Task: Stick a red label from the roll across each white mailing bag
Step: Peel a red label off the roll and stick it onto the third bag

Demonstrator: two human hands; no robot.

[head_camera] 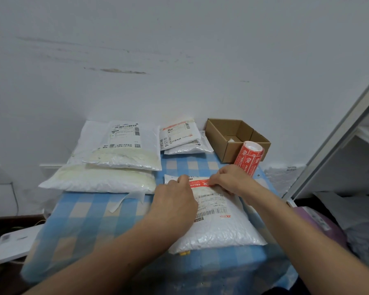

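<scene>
White wall (179,60) backs a bench (94,220) under blue-and-white checked cloth, on which a white bubble-plastic mailing bag (217,228) lies flat. Across its far end lies a red printed label strip (199,184), the left hand (175,201) holding the left end in a curled grip and the right hand (230,179) pinching the right end. Beyond the right hand stands a roll of red labels (250,156) before an open brown cardboard box (222,129).

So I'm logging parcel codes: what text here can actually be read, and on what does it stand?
"Q4-2G16", roughly, in large sideways print: small rear bag.
Barcodes and QR codes, print too small to read: large rear-left bag.
Barcode, print blurred: near bag.
White Chinese characters, too blurred to read: red label and roll.
</scene>
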